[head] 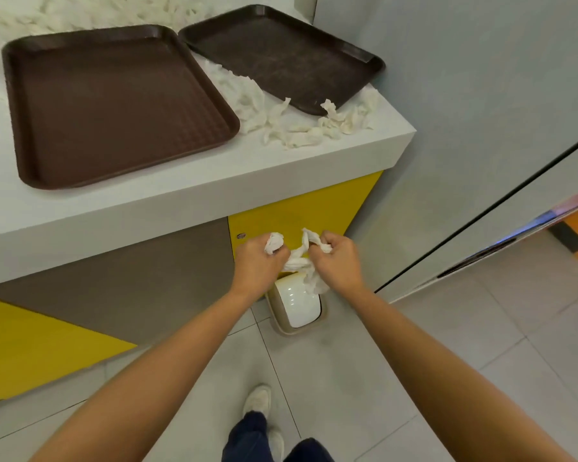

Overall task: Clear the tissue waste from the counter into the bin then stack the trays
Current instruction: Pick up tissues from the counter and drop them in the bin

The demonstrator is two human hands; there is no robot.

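My left hand point(256, 261) and my right hand point(339, 258) each grip crumpled white tissue point(297, 261) just above a small bin point(296, 305) with a white swing lid, which stands on the floor against the yellow cabinet. Two brown trays lie side by side on the white counter point(181, 191): the nearer tray point(114, 105) on the left, the darker tray point(281, 55) at the right corner. Loose tissue scraps point(307, 128) lie between and in front of the trays. More tissue point(80, 11) is piled along the back of the counter.
A grey wall panel point(481, 95) rises right of the counter's corner. The floor point(414, 378) is pale tile; my shoe point(257, 400) and dark trouser legs show at the bottom. The cabinet front point(307, 215) under the counter is yellow and brown.
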